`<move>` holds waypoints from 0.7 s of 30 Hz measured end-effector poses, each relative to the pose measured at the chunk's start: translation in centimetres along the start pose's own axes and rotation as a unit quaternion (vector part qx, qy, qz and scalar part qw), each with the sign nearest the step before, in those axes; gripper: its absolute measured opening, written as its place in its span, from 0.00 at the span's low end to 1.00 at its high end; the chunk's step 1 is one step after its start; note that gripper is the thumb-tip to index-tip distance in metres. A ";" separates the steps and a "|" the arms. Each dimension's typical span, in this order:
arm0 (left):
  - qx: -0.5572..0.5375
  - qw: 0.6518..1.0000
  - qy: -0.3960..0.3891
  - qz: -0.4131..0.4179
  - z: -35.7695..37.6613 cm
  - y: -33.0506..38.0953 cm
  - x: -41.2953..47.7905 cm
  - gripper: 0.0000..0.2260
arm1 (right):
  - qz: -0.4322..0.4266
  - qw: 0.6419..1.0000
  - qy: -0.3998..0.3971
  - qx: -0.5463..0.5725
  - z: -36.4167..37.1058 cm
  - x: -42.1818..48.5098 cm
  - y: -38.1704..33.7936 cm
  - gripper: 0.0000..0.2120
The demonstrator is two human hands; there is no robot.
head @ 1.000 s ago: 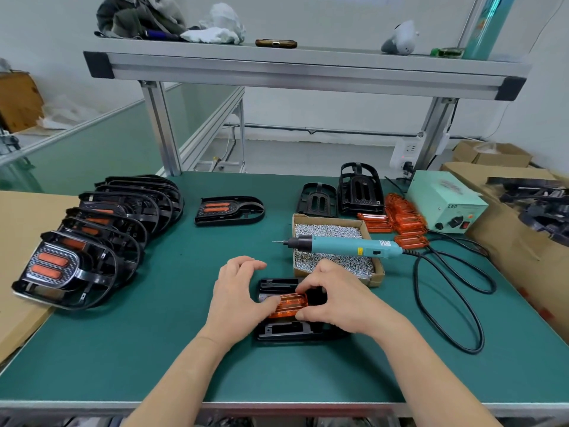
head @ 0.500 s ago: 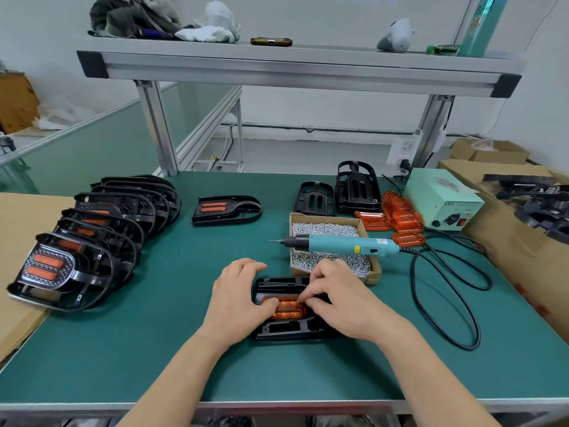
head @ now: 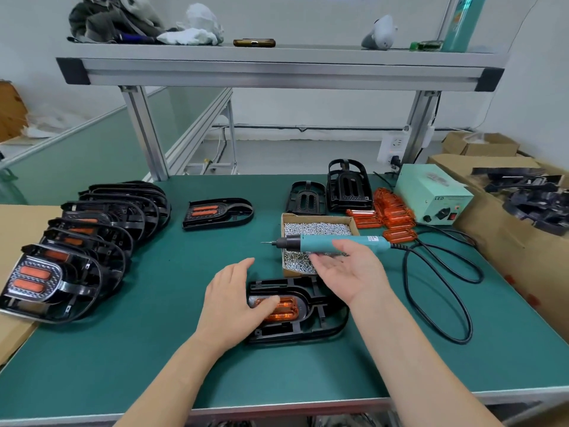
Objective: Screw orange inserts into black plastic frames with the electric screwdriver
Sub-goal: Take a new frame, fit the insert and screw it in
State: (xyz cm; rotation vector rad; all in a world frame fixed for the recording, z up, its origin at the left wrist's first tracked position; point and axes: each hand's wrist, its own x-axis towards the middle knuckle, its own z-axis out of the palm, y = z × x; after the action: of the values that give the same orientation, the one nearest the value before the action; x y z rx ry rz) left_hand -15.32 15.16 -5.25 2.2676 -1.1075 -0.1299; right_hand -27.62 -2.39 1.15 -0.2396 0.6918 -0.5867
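- The black frame (head: 311, 329) lies flat on the green table (head: 147, 349), near the front edge, with 1 orange insert (head: 284, 311) seated in its middle.
- The left hand (head: 232, 300) rests on the frame's left end, fingers straight and relaxed, thumb lying on the insert; it grips nothing.
- The right hand (head: 349, 272) hovers just behind the frame, clear of it, palm up and wide open, holding nothing.
- Its fingertips sit right beneath the screwdriver (head: 332, 242); I cannot tell whether they touch.
- The screwdriver lies across a cardboard box (head: 317, 216) of screws (head: 317, 228), tip pointing left.
- Its cable (head: 437, 292) loops on the right to a pale power box (head: 434, 197).
- Spare inserts (head: 392, 211) are piled beside that.
- 2 empty frames (head: 349, 188) stand behind the box.
- Finished frames (head: 92, 235) overlap in a row on the left.
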 end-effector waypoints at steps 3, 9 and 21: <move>0.036 0.998 -0.037 -0.022 -0.1 0.2 0.6 0.44 | 0.027 0.999 0.017 0.032 0.9 1.2 0.3 0.21; 0.034 0.996 -0.062 -0.052 0.0 0.4 1.5 0.45 | 0.024 0.999 0.038 0.015 1.9 2.5 1.5 0.22; -0.028 0.997 0.013 0.074 -1.8 2.9 6.1 0.11 | -0.110 0.994 0.008 0.007 2.0 2.1 -1.2 0.16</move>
State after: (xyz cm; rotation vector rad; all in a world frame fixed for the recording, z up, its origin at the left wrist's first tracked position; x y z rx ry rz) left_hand -12.80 10.10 -1.14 2.1240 -1.2389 -0.0692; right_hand -25.52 -4.58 2.01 -0.3006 0.6822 -0.8034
